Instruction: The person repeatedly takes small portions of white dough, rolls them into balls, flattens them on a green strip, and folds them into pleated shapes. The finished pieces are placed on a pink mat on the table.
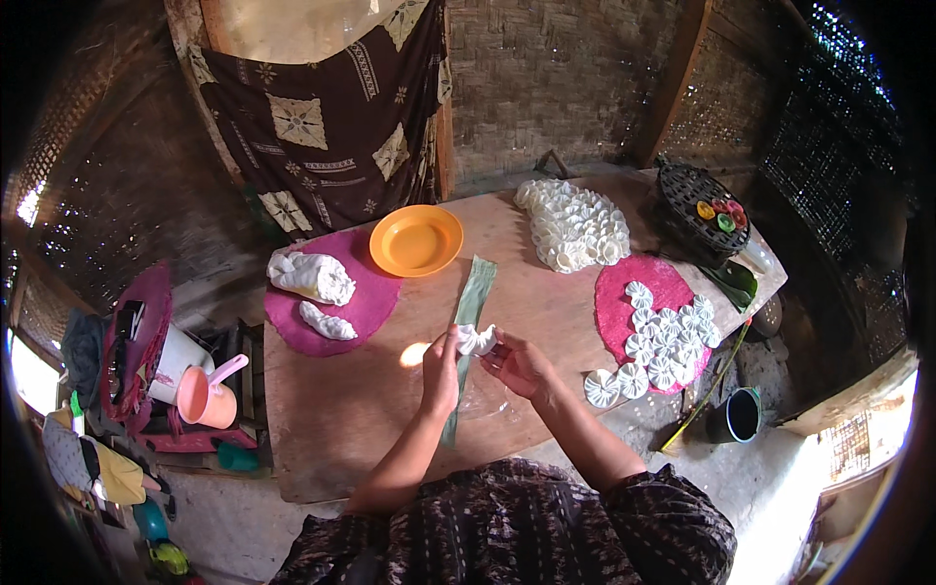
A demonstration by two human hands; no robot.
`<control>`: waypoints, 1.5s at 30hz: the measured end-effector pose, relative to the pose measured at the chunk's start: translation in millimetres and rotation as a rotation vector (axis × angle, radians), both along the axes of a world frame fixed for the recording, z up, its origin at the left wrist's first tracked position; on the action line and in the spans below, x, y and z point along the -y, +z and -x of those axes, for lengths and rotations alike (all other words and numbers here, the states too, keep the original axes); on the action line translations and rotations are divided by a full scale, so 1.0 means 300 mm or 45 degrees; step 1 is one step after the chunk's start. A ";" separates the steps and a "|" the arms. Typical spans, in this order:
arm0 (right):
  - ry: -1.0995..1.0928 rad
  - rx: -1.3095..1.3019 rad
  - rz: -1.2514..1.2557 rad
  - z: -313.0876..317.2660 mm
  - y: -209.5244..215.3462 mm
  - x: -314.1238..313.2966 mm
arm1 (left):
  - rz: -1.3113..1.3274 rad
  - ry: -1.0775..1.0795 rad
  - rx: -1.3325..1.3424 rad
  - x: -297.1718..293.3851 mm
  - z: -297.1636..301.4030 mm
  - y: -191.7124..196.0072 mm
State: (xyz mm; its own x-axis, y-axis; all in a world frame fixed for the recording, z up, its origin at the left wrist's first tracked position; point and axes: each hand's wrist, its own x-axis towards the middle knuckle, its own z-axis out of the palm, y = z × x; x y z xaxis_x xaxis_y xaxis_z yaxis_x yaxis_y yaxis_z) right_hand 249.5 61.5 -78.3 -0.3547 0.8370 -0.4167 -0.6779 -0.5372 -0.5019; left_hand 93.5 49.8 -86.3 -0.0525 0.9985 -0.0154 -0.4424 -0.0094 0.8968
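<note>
Both hands work a small lump of white dough [477,338] above the middle of the wooden tabletop [331,419]. The dough is soft, pale and crumpled, with folds pinched into its edge. The left hand [441,375] has its grip closed on the lump's left side, thumb and fingertips pressing it; the right hand [517,363] has its grip narrow, fingertips pinching the lump's right edge. Just under the hands a long green leaf strip [470,310] lies lengthwise on the tabletop.

To the left lies a round magenta mat [375,300] with two larger white dough pieces [312,278] on it. An orange plate [416,240] sits beside it, overlapping the mat's upper right edge. To the right, a second magenta mat [614,307] carries rows of finished white pleated rounds [668,336], some spilling onto the tabletop. A heap of the same rounds [575,224] lies at the far side. At the far right corner a dark woven basket [687,190] holds small coloured pieces, green, red and yellow.

Off the tabletop to the left stand a white bucket [175,356] and a pink scoop [208,395]. No packages or signs can be made out.
</note>
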 end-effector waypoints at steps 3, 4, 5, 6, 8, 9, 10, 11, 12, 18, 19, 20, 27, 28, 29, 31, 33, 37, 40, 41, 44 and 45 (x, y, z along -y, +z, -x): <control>-0.015 0.499 -0.276 -0.023 0.037 0.007 | -0.045 -0.091 -0.370 -0.007 -0.012 0.015; -0.041 0.789 -0.457 -0.028 0.054 0.014 | -0.021 -0.158 -0.420 -0.006 -0.019 0.023; -0.065 1.081 -0.638 -0.032 0.074 0.026 | -0.031 -0.169 -0.548 -0.008 -0.024 0.035; -0.073 1.376 -0.778 -0.038 0.097 0.039 | -0.127 -0.198 -0.466 -0.006 -0.034 0.048; -0.297 1.737 -1.331 -0.043 0.150 0.065 | -0.197 -0.256 -0.296 0.007 -0.053 0.082; -0.305 1.910 -1.591 -0.057 0.182 0.070 | -0.186 -0.331 -0.235 0.008 -0.055 0.104; -0.312 2.075 -1.856 -0.072 0.212 0.074 | -0.227 -0.313 -0.438 0.011 -0.053 0.128; -0.190 2.136 -1.881 -0.088 0.240 0.082 | -0.245 -0.316 -0.601 0.015 -0.048 0.150; -0.177 2.179 -1.938 -0.099 0.263 0.082 | -0.276 -0.317 -0.748 0.017 -0.044 0.170; -0.084 2.000 -1.853 -0.126 0.304 0.062 | -0.848 -0.053 -1.030 0.011 -0.059 0.188; -0.021 1.844 -1.632 -0.129 0.302 0.054 | -0.644 -0.180 -0.824 0.013 -0.068 0.175; 0.082 1.697 -1.397 -0.133 0.299 0.044 | -0.456 -0.294 -0.604 0.014 -0.077 0.161; 0.345 1.630 -1.247 -0.209 0.324 0.027 | 0.201 -0.649 0.084 0.012 -0.072 0.090; 0.274 1.701 -1.285 -0.210 0.326 0.050 | 0.235 -0.623 0.092 0.010 -0.074 0.085; 0.149 1.837 -1.272 -0.206 0.327 0.081 | 0.262 -0.593 0.138 0.007 -0.081 0.083; 0.017 2.293 -1.509 -0.197 0.333 0.134 | 0.297 -0.536 0.261 -0.002 -0.100 0.082; -0.020 2.608 -1.617 -0.188 0.336 0.166 | 0.296 -0.549 0.312 -0.009 -0.122 0.087; 0.024 2.768 -1.613 -0.194 0.294 0.177 | 0.391 -0.564 0.482 -0.025 -0.154 0.107; 0.031 2.812 -1.667 -0.255 0.192 0.163 | 0.566 -0.789 0.792 -0.029 -0.169 0.101; 0.099 2.726 -1.700 -0.300 0.149 0.161 | 0.616 -0.864 0.826 -0.024 -0.175 0.091; 0.568 2.282 -1.362 -0.492 0.024 0.045 | 0.730 -1.052 0.650 0.004 -0.204 0.046; 0.366 1.886 -1.062 -0.589 -0.005 0.014 | 0.754 -0.991 0.501 0.018 -0.215 0.029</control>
